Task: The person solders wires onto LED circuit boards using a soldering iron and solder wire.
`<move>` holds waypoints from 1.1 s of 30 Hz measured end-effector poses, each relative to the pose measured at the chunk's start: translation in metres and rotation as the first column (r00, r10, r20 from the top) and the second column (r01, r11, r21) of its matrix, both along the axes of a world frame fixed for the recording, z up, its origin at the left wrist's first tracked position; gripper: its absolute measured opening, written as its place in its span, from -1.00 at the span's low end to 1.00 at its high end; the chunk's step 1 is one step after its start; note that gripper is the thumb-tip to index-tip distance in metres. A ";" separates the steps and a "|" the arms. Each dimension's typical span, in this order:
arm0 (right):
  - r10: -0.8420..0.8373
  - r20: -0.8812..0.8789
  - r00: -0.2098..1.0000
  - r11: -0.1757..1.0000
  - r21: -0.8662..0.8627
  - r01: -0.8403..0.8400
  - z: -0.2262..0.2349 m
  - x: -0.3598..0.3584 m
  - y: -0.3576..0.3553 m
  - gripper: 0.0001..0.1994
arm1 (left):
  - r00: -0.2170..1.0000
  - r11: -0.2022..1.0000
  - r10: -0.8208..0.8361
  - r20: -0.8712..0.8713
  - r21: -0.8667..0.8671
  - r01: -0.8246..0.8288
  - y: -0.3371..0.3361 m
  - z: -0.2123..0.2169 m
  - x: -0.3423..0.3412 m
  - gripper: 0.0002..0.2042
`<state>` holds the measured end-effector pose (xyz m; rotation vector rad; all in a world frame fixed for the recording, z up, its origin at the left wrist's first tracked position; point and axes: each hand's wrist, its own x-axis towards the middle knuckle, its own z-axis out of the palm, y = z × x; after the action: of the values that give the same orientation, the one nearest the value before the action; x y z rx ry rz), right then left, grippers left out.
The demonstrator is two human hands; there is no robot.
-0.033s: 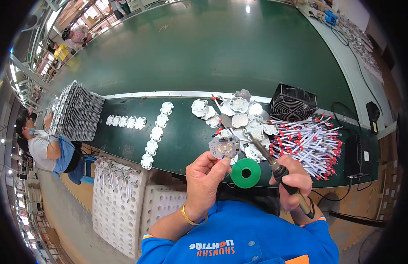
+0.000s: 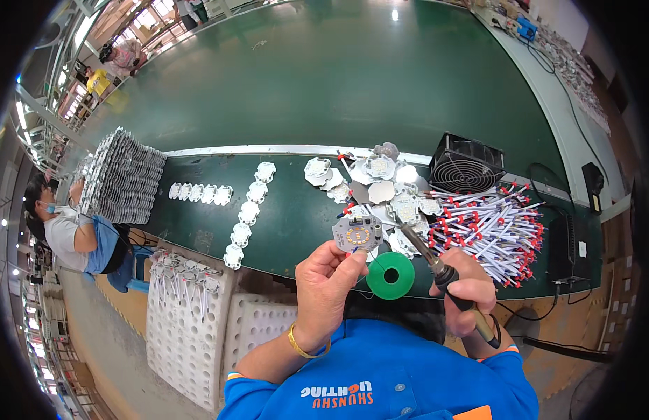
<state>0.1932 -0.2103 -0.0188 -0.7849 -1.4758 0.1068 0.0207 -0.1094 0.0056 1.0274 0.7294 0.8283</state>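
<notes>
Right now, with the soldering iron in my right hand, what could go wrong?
If the soldering iron is hot, it might scorch the loose boards near its tip. The white wires beside it could be singed if the right hand slips. The left hand, pinching a circuit board by its edge, might get burned if the iron swings across.

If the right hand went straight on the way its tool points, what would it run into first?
Likely the heaped white boards, met first by the soldering iron in the right hand; depth is unclear, so it might pass above them.
</notes>
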 end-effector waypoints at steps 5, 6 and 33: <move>0.039 0.015 0.999 0.999 -0.023 -0.039 0.005 0.004 -0.004 -0.78 | 1.000 1.000 -0.005 0.002 0.002 0.005 0.002 0.001 0.002 -0.89; 0.040 0.018 0.999 0.999 -0.022 -0.039 0.006 0.005 -0.002 -0.78 | 1.000 1.000 -0.006 -0.006 0.006 0.006 0.003 0.001 0.002 -0.89; 0.078 0.044 0.996 0.993 -0.094 -0.074 0.014 0.002 0.004 -0.68 | 0.997 0.998 -0.058 0.041 0.027 0.057 0.003 0.007 0.001 -0.89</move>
<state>0.1950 -0.2066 -0.0050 -0.8109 -1.5546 0.2166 0.0215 -0.1060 0.0129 1.0466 0.6527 0.8087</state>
